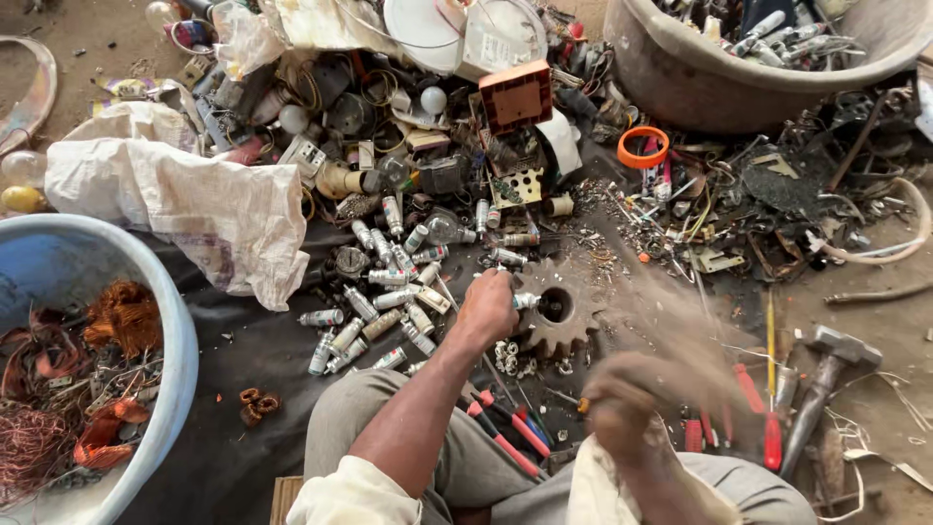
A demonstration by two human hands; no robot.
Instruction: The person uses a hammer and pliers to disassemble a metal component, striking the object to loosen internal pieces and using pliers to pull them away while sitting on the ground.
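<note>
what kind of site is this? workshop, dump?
Likely an informal scrap-sorting spot on bare ground. The left hand holds a small cylindrical part on a rusty gear; the right hand is motion-blurred. A blue tub holds copper wire, beside a heap of scrap electrical parts.

Soft, even daylight fills the scene, bright enough to show every colour, and the shadows under the scrap are faint and short with no hard edges. The right hand (632, 413) is smeared by strong motion blur, a brownish streak running up and right from it, while the left hand (489, 306) and the toothed gear (562, 309) are sharp. The white plastic lids (457, 29) at the top edge are slightly washed out, and the blue tub (180, 331) bows a little at the left edge.
</note>
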